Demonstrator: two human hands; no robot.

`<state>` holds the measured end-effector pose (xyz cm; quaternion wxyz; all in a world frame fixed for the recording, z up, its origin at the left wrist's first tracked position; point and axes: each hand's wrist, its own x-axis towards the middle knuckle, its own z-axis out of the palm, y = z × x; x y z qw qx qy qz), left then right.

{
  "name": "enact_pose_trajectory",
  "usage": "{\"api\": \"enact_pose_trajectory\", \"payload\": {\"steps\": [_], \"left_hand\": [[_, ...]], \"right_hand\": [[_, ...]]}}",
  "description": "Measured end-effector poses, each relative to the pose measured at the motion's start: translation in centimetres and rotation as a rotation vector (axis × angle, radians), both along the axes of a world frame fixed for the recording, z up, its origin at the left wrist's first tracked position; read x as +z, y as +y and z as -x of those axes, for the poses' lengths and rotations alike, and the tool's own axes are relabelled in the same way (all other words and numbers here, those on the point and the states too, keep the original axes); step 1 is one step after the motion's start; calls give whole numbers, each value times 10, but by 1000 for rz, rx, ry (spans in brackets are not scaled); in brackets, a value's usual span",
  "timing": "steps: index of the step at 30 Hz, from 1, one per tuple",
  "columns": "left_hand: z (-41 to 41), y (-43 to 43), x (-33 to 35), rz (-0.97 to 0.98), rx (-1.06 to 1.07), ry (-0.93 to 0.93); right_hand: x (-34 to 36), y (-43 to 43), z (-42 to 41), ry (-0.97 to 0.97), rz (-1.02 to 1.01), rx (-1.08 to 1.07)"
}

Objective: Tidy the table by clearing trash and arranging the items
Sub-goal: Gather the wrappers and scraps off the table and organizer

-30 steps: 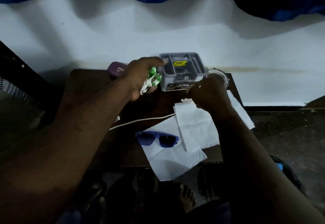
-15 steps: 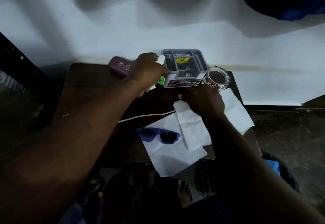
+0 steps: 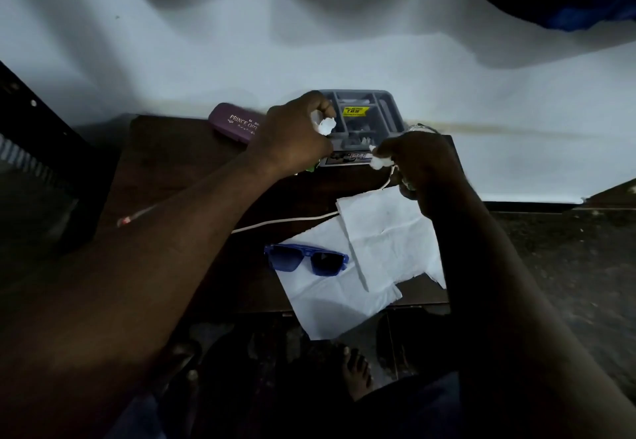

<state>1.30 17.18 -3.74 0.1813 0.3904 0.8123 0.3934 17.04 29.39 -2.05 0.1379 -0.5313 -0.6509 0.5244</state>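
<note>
My left hand grips crumpled white and green trash just in front of the grey compartment organiser at the table's back edge. My right hand pinches a small white crumpled scrap and holds a white cable that trails left across the dark wooden table. White tissue sheets lie under my right wrist. Blue sunglasses rest on the lower sheet.
A purple glasses case lies at the back left of the table. A pencil shows beside my left forearm. A glass dish is mostly hidden behind my right hand. A white wall rises behind; my bare foot is below the table.
My right hand lifted off the tissue and rose toward the organiser, now pinching a white scrap with the cable. My left hand stayed by the organiser, its trash turned so white paper shows.
</note>
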Motion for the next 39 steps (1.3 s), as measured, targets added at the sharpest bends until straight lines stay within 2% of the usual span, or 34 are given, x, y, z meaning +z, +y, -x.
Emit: {"api": "enact_pose_trajectory", "payload": {"steps": [2, 4, 7, 9, 11, 15, 19, 23, 26, 31, 35, 39], "left_hand": [[-2, 1, -2, 27, -56, 14], [-4, 3, -5, 57, -82, 68], [-5, 7, -10, 101, -81, 168], [-5, 8, -13, 115, -70, 202], [-7, 9, -14, 125, -66, 227], [-9, 9, -17, 115, -69, 260], [-6, 9, -18, 114, -38, 286], [-1, 7, -19, 88, -24, 309], [1, 6, -20, 71, -17, 340], [13, 5, -20, 53, -57, 178], [19, 6, -22, -62, 173, -20], [12, 11, -29, 75, 254, -196]], "right_hand": [[1, 0, -2, 63, -21, -52], [-1, 4, -6, 46, -92, -91], [-6, 11, -11, 18, -109, -42], [-10, 12, -11, -76, -139, 68], [-18, 12, -12, -281, -199, 260], [-27, 4, -12, -500, -168, 437], [-33, -1, -18, -452, -27, 402], [-34, 4, -19, -475, -42, 430], [-25, 5, -16, -479, -155, 439], [-20, 11, -15, -227, -279, 200], [-15, 11, -9, -107, -361, -2], [-12, 10, -3, -63, -402, -75]]}}
